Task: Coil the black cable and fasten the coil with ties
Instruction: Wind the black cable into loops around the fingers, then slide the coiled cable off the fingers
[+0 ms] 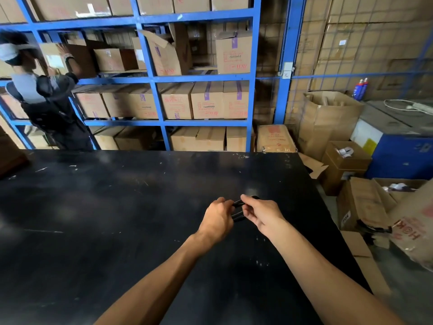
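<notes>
The black cable (238,210) is gathered into a small flattened bundle of several strands held between both hands above the right half of the worktop (117,219); its visible strands run roughly left to right, rising a little toward the far right, where a short loop end pokes out past the right fingers. Whether the bundle touches the surface or is held just above it cannot be told, and no tie can be made out on it. The worktop is a broad, matte black slab, scuffed with pale scratches and specks, otherwise bare around the hands. Behind its far edge stands a blue metal shelving rack (154,78) packed with brown cardboard boxes (206,99) bearing red and purple markings. Another person (44,95) in dark clothing stands at the left end of the rack, reaching up to a box on a shelf. To the right, more open cartons (328,123) are piled on the floor beside a wire mesh partition and a blue and white cabinet (398,148). The left hand (216,219) comes in from below with the forearm angled up and to the right, knuckles toward the camera, fingers curled closed around the left end of the bundle. The right hand (261,213) reaches in from the lower right, thumb on top and fingers beneath, pinching the right part of the strands.
</notes>
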Demonstrator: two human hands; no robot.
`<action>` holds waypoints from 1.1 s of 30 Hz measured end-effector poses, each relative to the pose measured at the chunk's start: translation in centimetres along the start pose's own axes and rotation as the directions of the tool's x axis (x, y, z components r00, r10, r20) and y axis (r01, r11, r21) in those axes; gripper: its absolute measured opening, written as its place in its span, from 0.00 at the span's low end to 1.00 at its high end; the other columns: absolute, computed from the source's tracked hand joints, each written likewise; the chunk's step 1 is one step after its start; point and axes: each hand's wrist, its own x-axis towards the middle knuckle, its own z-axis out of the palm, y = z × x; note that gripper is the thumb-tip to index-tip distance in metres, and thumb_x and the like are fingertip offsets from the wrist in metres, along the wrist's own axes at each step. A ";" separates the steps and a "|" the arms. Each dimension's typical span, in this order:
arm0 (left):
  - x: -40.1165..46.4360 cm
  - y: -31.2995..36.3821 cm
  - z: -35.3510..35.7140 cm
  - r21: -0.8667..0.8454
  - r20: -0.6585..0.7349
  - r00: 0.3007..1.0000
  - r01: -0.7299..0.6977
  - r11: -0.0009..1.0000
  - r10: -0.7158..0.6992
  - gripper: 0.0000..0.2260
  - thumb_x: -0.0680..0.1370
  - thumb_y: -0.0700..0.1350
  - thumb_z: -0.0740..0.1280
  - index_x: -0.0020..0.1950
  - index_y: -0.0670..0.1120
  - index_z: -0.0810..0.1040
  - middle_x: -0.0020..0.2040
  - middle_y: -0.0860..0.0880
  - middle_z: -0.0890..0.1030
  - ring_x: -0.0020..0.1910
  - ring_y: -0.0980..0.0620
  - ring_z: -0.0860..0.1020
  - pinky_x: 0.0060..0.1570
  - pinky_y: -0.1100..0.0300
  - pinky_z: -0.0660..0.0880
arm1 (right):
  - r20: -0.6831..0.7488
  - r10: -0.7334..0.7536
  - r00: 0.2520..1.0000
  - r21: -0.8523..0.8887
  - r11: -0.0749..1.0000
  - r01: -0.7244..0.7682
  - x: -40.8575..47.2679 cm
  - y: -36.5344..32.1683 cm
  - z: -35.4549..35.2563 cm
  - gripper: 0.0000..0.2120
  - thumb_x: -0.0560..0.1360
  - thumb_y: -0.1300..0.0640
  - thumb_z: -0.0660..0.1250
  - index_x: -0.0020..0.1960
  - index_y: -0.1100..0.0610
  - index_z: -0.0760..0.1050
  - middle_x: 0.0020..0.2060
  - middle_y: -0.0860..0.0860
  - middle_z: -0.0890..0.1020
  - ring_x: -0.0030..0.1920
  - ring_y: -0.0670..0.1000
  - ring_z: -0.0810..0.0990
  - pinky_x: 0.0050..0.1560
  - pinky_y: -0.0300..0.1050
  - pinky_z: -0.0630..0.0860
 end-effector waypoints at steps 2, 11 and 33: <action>0.4 -0.1 -0.3 -0.126 0.061 0.992 0.117 0.985 -0.110 0.09 0.80 0.38 0.62 0.45 0.38 0.81 0.36 0.45 0.77 0.34 0.47 0.73 0.35 0.59 0.69 | 0.037 0.064 0.997 -0.076 0.995 -0.061 0.0 0.0 -1.2 0.07 0.78 0.62 0.73 0.47 0.67 0.81 0.39 0.60 0.84 0.34 0.50 0.81 0.29 0.38 0.81; 1.3 -1.2 1.0 -0.382 0.353 0.894 0.409 0.829 -0.278 0.18 0.79 0.32 0.61 0.29 0.43 0.74 0.30 0.44 0.72 0.30 0.50 0.69 0.34 0.58 0.66 | 0.025 0.107 0.994 -0.416 0.905 -0.087 -0.5 0.2 -9.6 0.06 0.77 0.60 0.74 0.48 0.62 0.85 0.37 0.55 0.87 0.31 0.48 0.83 0.34 0.40 0.81; -4.2 4.4 15.4 -0.244 0.443 0.840 0.450 0.859 -0.314 0.15 0.79 0.39 0.63 0.31 0.45 0.74 0.26 0.50 0.67 0.25 0.53 0.64 0.25 0.63 0.62 | -0.231 -0.062 0.971 -0.971 0.083 -0.226 1.2 12.8 -24.5 0.21 0.78 0.45 0.68 0.67 0.54 0.74 0.62 0.59 0.79 0.63 0.63 0.79 0.61 0.54 0.77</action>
